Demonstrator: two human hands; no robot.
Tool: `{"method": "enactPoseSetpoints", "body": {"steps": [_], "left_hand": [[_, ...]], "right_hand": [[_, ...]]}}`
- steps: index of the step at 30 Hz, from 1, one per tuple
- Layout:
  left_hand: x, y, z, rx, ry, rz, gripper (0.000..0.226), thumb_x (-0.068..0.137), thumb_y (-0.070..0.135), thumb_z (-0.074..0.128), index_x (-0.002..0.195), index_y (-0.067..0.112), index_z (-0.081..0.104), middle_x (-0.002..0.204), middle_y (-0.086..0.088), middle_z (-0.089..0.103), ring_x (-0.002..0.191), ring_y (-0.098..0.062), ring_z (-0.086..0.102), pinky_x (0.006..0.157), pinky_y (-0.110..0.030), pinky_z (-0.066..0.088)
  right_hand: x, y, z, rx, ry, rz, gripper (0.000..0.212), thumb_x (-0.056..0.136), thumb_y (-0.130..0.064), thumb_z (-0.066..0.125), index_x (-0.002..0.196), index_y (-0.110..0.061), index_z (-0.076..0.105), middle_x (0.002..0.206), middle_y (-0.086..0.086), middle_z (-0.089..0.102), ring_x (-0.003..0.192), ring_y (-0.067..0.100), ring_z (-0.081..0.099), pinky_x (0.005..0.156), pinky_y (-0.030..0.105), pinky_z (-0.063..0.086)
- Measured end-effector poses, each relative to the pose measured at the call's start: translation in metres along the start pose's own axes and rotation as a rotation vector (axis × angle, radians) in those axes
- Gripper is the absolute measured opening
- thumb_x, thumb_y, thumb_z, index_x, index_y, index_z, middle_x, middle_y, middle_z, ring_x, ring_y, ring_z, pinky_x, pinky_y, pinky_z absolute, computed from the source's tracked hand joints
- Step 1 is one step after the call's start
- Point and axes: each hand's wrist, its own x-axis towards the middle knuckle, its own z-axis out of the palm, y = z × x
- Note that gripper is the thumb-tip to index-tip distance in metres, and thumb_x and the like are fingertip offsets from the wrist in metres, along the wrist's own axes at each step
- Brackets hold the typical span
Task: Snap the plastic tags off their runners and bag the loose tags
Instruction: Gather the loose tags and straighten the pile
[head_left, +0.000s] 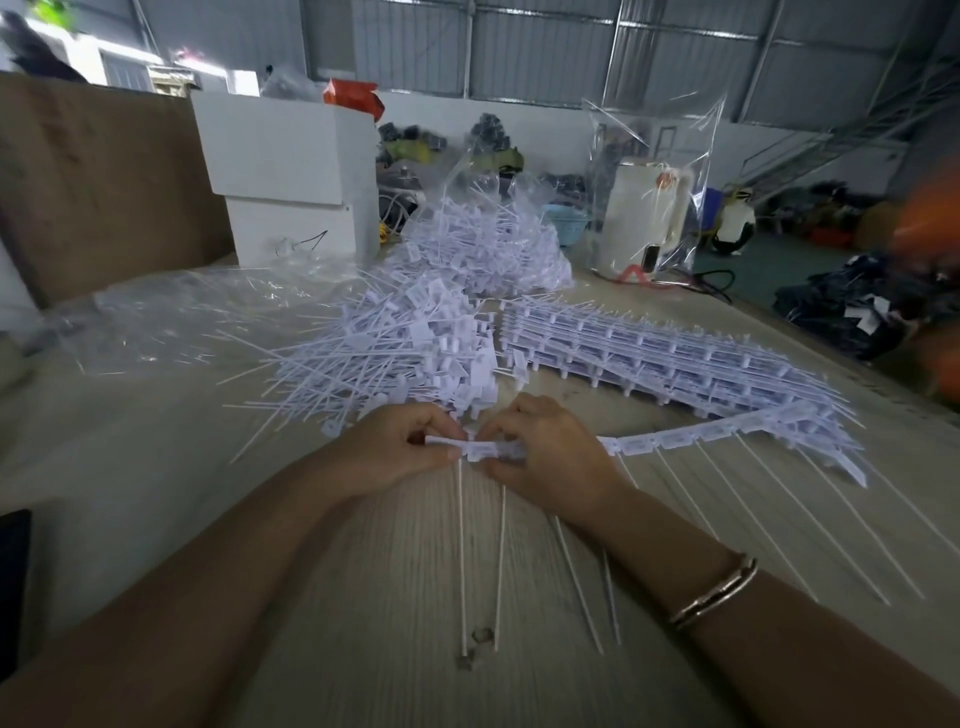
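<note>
Both hands meet at the near end of a runner strip of tags (675, 441): left hand (395, 449) pinches the end tag (447, 444), right hand (545, 452) grips the strip just beside it. Beyond the left hand lies a loose tag pile (395, 348); beyond the right, stacked runners (649, 353).

We find open tabletop (171, 467) to the left of the hands, while straight ahead a heap of loose tags (395, 348) blocks us, stacked runners (649, 353) crowd the right, their thin tails (769, 519) fan across the near right, and a filled clear bag (493, 239) stands farther back.
</note>
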Motion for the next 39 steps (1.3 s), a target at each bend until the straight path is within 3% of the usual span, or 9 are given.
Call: {"method": "enactPoseSetpoints", "body": {"steps": [4,12,16,20,23,27,31,36,39], "left_hand": [[0.000,0.003,0.002,0.013,-0.025,-0.020,0.014,0.082,0.022,0.070,0.092,0.031,0.068,0.098,0.004,0.069,0.095,-0.016,0.064,0.087,-0.028,0.049],[-0.002,0.005,-0.001,-0.062,0.003,0.050,0.009,0.083,0.016,0.068,0.084,0.025,0.065,0.093,-0.005,0.070,0.089,-0.022,0.066,0.084,-0.038,0.050],[-0.004,0.003,-0.002,-0.108,0.000,0.076,0.010,0.083,0.010,0.067,0.082,0.020,0.065,0.086,0.002,0.070,0.081,-0.009,0.064,0.075,-0.023,0.048],[-0.003,0.004,0.003,-0.022,-0.008,0.102,0.013,0.087,0.015,0.064,0.089,0.027,0.068,0.084,0.004,0.066,0.077,0.001,0.060,0.070,-0.010,0.045],[-0.001,0.008,0.008,0.078,0.056,0.157,0.011,0.091,0.018,0.057,0.096,0.022,0.066,0.088,0.007,0.057,0.082,-0.002,0.055,0.074,-0.017,0.041],[-0.001,0.014,0.011,-0.022,0.093,0.164,0.032,0.091,0.041,0.051,0.074,0.015,0.062,0.081,-0.009,0.055,0.076,-0.011,0.052,0.074,-0.024,0.039],[-0.001,0.012,0.014,0.115,0.056,0.162,0.022,0.088,0.018,0.061,0.073,0.002,0.061,0.075,-0.015,0.056,0.065,-0.009,0.048,0.064,-0.024,0.037],[-0.001,0.007,0.013,0.086,-0.012,0.163,0.014,0.087,0.022,0.062,0.079,0.011,0.064,0.070,0.000,0.057,0.063,-0.005,0.050,0.062,-0.021,0.039],[-0.001,0.007,0.012,0.092,0.041,0.184,0.014,0.086,0.022,0.064,0.078,0.011,0.062,0.076,-0.009,0.059,0.068,-0.011,0.052,0.065,-0.025,0.040]], "right_hand": [[-0.006,0.001,-0.004,-0.058,0.000,-0.026,0.030,0.088,-0.039,0.059,0.112,-0.023,0.067,0.102,0.000,0.060,0.092,0.016,0.053,0.074,0.026,0.036],[-0.007,-0.004,-0.003,0.041,-0.074,0.025,0.028,0.098,-0.032,0.042,0.110,-0.020,0.065,0.105,-0.004,0.066,0.092,0.014,0.059,0.074,0.027,0.041],[-0.007,0.013,-0.010,0.286,-0.017,0.233,0.023,0.099,-0.026,0.041,0.081,-0.022,0.054,0.069,-0.015,0.055,0.057,-0.003,0.050,0.055,0.018,0.034],[-0.013,0.022,-0.013,0.265,-0.035,0.158,0.017,0.092,-0.037,0.054,0.101,-0.025,0.062,0.086,-0.012,0.060,0.074,0.002,0.053,0.065,0.019,0.042],[-0.011,0.007,-0.010,0.239,0.025,0.038,0.022,0.085,-0.038,0.063,0.100,-0.022,0.062,0.090,-0.009,0.061,0.080,0.007,0.053,0.068,0.024,0.042],[-0.007,-0.006,-0.005,0.212,0.052,-0.067,0.024,0.084,-0.030,0.067,0.099,-0.014,0.058,0.092,0.000,0.062,0.081,0.013,0.055,0.069,0.028,0.041],[-0.008,0.003,-0.012,0.373,0.008,-0.031,0.020,0.086,-0.023,0.064,0.104,-0.016,0.060,0.094,-0.007,0.061,0.080,0.007,0.055,0.070,0.021,0.044],[-0.012,0.017,-0.011,0.149,-0.072,-0.047,0.017,0.087,-0.033,0.062,0.101,-0.024,0.064,0.086,-0.010,0.062,0.069,0.004,0.050,0.056,0.017,0.036],[-0.009,0.021,-0.007,0.241,-0.060,0.013,0.014,0.091,-0.036,0.056,0.091,-0.025,0.066,0.072,-0.012,0.062,0.058,0.000,0.051,0.055,0.013,0.037]]}}
